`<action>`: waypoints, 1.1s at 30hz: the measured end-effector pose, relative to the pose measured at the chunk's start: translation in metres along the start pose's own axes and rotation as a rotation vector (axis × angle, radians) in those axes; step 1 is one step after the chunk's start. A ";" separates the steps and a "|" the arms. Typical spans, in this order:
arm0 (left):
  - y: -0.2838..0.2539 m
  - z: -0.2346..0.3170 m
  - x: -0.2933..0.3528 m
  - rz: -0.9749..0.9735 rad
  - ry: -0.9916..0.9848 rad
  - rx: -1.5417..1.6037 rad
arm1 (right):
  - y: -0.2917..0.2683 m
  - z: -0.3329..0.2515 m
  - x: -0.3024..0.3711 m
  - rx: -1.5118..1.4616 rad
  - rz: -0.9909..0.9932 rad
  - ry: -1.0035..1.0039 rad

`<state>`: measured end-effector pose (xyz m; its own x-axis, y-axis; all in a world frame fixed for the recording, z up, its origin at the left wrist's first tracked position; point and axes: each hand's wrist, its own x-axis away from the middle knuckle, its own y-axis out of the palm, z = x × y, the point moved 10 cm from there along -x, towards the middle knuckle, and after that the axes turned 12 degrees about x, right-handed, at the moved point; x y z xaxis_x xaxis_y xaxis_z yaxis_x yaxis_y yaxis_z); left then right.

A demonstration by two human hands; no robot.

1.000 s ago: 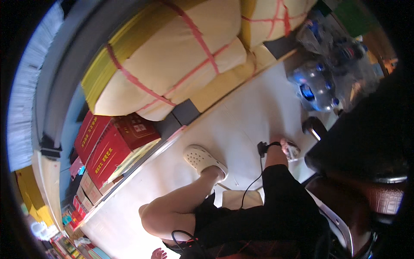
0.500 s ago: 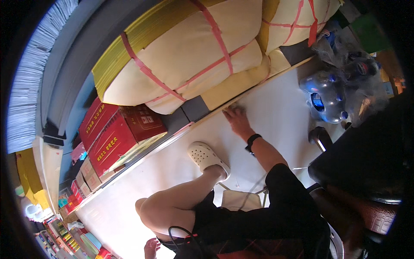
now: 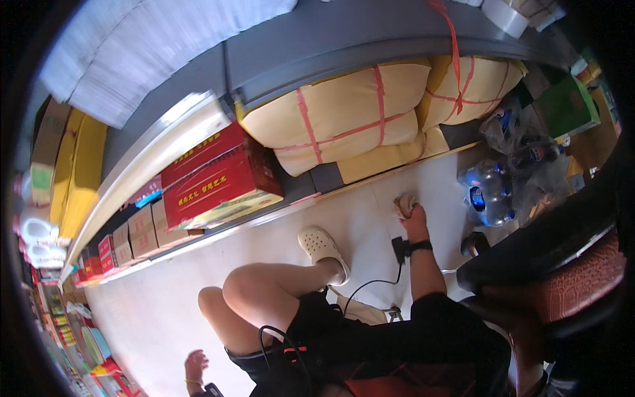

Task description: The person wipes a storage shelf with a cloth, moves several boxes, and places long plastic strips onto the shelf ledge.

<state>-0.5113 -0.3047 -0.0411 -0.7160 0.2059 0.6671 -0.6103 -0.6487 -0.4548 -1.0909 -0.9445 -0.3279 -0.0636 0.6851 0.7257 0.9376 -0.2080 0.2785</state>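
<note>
My right hand (image 3: 415, 223) is closed around a crumpled, pale, brown-stained rag (image 3: 404, 206), held above the pale floor in front of the lower shelf. A black strap circles that wrist, and a small black box (image 3: 398, 250) with a cable sits beside it. Low on the left, my left hand (image 3: 196, 365) hangs out beside my knees, fingers loosely bent and somewhat apart, with nothing visible in it. Nearest to the right hand are the shelf's lower edge and large cream paper bundles (image 3: 344, 119) tied with pink string.
Red cartons (image 3: 218, 188) and small brown boxes (image 3: 142, 231) line the low shelf at left. Bagged plastic bottles (image 3: 489, 192) stand on the right, near a brown chair seat (image 3: 562, 291). My foot wears a cream clog (image 3: 321, 248) on the floor (image 3: 159, 311).
The view has swung, showing more of the upper shelf. My right hand has come away from the shelf edge and drawn back; the rag now shows plainly. My left hand is more in view.
</note>
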 end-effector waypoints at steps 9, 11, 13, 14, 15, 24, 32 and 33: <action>0.045 0.182 0.020 0.072 0.702 -0.424 | 0.259 -0.078 0.251 -0.422 -1.005 0.128; 0.089 0.246 0.064 0.021 0.910 -0.292 | 0.298 -0.077 0.281 -0.329 -1.023 0.149; 0.124 0.281 0.079 -0.195 0.881 -0.056 | 0.335 -0.073 0.314 -0.240 -1.018 0.172; 0.146 0.300 0.098 -0.311 0.942 -0.060 | 0.362 -0.063 0.344 -0.184 -1.144 0.221; 0.154 0.310 0.113 -0.369 0.964 -0.011 | 0.388 -0.048 0.374 -0.131 -1.275 0.276; 0.167 0.302 0.142 -0.591 0.783 0.634 | 0.482 0.062 0.505 0.294 -1.481 0.426; 0.121 0.252 0.070 -0.458 0.590 0.972 | 0.507 0.108 0.518 1.154 -1.608 0.020; 0.109 0.251 0.058 -0.434 0.607 1.011 | 0.516 0.107 0.522 1.154 -1.630 -0.006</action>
<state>-0.5348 -0.5474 0.0959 -0.7260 0.6716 0.1479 -0.4937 -0.6587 0.5678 -0.6035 -0.6194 0.1271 -0.9297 -0.2686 0.2521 -0.2540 0.9630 0.0894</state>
